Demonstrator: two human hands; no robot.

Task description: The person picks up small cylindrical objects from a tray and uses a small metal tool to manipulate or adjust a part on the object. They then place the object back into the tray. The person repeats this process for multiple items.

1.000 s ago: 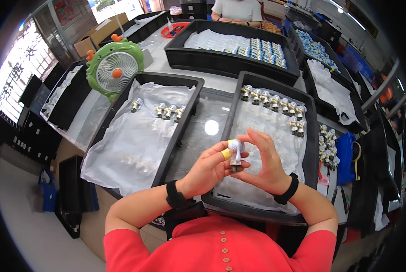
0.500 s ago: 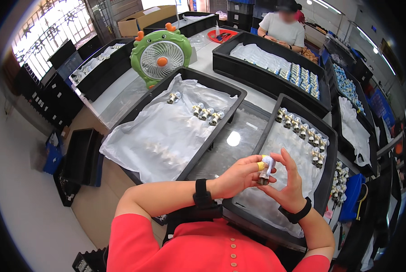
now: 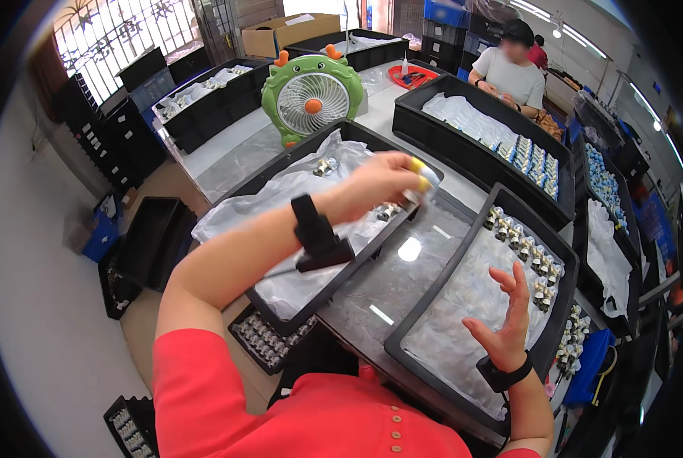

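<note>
My left hand (image 3: 372,185), with yellow covers on its fingertips, pinches a small white-topped figurine (image 3: 432,175), blurred by motion. It is above the far right corner of a black tray (image 3: 294,158) lined with white plastic sheeting. One figurine (image 3: 324,166) lies further in on that sheeting; others near the tray's right edge are partly hidden under my hand. Over a second lined black tray (image 3: 442,269) to the right, my right hand (image 3: 507,330) is empty, its thumb and fingers spread. Several figurines (image 3: 526,246) sit in rows along that tray's far and right sides.
A green fan (image 3: 312,103) stands behind the left tray. Another black tray (image 3: 463,145) holds rows of blue-and-white pieces, with a person (image 3: 511,72) seated beyond it. At the right are a blue bin (image 3: 592,370) and loose figurines (image 3: 573,336). Trays (image 3: 154,240) rest on the floor at left.
My left hand has carried the figurine away from my right hand, leftward and up to the left tray. My right hand has let go of it and opened, staying over the right tray.
</note>
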